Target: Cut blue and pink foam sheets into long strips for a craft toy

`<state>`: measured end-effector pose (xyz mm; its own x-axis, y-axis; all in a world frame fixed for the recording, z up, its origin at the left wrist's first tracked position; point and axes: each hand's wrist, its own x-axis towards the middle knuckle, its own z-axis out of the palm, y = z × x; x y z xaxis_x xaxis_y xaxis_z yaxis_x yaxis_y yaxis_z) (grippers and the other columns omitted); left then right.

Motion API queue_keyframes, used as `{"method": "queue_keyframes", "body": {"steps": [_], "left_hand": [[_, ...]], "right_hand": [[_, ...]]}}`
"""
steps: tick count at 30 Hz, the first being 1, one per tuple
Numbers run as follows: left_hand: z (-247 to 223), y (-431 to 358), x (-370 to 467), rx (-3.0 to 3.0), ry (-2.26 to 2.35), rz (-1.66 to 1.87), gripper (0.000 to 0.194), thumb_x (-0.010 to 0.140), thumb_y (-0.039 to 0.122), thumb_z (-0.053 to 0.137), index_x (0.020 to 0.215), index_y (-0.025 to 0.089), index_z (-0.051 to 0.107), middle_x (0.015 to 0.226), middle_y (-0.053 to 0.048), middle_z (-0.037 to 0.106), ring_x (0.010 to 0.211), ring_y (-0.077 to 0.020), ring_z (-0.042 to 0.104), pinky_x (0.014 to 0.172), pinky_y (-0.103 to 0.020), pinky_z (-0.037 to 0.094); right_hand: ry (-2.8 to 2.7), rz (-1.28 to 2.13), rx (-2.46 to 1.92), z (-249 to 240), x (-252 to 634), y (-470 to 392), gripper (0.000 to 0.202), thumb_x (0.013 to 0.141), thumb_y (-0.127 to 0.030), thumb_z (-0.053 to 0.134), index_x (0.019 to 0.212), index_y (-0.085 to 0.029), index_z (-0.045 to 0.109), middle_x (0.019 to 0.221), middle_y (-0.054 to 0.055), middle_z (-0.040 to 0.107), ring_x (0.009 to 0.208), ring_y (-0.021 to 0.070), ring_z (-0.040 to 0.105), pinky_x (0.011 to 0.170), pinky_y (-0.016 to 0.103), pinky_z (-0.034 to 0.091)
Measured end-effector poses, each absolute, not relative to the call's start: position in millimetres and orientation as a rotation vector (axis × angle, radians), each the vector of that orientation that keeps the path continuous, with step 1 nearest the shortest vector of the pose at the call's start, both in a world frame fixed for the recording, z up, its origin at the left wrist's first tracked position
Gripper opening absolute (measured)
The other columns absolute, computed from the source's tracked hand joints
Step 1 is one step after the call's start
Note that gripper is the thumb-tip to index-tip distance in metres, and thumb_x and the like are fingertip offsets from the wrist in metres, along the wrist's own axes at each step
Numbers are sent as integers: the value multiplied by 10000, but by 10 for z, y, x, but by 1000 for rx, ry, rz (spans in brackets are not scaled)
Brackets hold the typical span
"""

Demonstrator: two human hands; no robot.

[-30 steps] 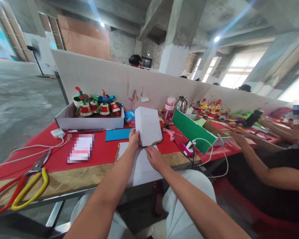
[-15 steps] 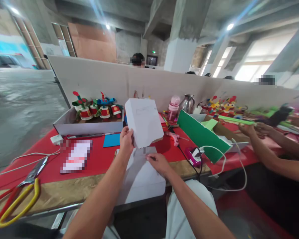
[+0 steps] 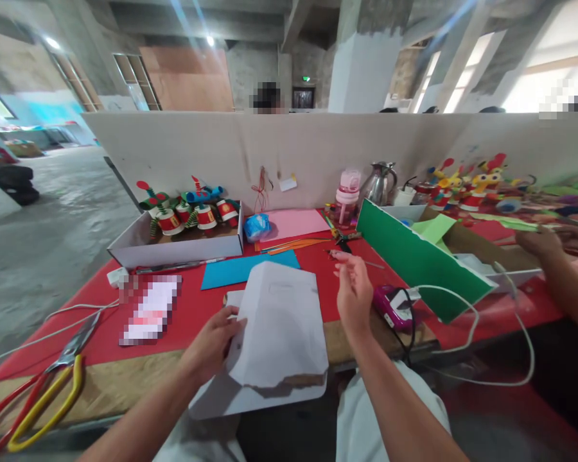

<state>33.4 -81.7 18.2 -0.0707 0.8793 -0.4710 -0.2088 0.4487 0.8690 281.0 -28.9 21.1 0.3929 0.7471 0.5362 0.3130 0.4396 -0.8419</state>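
Through the head camera I see scissors (image 3: 79, 343) at left, a blue sheet (image 3: 226, 273) further back and a green-sided box (image 3: 414, 263) crowding the right. My left hand (image 3: 218, 340) pinches the white cardboard (image 3: 286, 327), thumb on top. My right hand (image 3: 355, 295) half-curls at the glue gun (image 3: 376, 264); I can't tell whether it grips. The white cardboard lies between both hands, apart from the right.
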Motion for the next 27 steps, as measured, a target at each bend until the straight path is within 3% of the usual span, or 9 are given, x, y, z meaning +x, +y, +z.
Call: {"method": "queue_keyframes", "body": {"steps": [5,11,18,22,25,27], "left_hand": [[193,-814,502,783,1383,842,492,481,438,815,797,238,495,530,57,599,429,-118,530,379,-184,329],[319,-909,783,705,1227,955,493,480,472,792,817,256,505,517,87,536,421,-99,496,382,-185,311],[557,-792,247,717,1329,1108,522,507,476,801,964,283,639,705,20,714,518,-164,622,458,-266,481],[809,-796,-359,801,1448,1301,473,519,537,807,958,400,693,848,82,770,666,-189,687,574,-289,522],[894,-849,-684,979,1617,1007,385,579,651,750,913,461,717,885,117,777,802,-233,709,674,-348,537],[896,-847,-826,1231,1779,816,378,552,712,711,811,438,739,876,103,780,889,-267,706,755,-388,543]], "right_hand": [[-1621,297,-1099,175,2551,-431,258,966,-267,391,1029,-215,636,1029,100,698,1002,213,635,905,374,515],[-1842,380,-971,227,2425,-486,278,963,-203,394,1055,-220,656,1033,81,708,1011,203,640,913,352,510],[-1747,335,-1070,310,2663,-417,248,961,-230,426,1019,-209,666,992,79,720,961,202,664,835,320,541],[-1660,326,-1137,323,2771,-307,259,950,-239,425,986,-209,679,978,79,724,935,214,673,784,321,554],[-1869,432,-1124,166,2698,-309,319,909,-152,388,958,-205,699,938,72,733,896,210,683,817,334,551],[-2073,509,-1179,-22,2585,-366,359,898,-131,377,1044,-182,700,1041,101,733,991,230,673,895,369,536]]}}
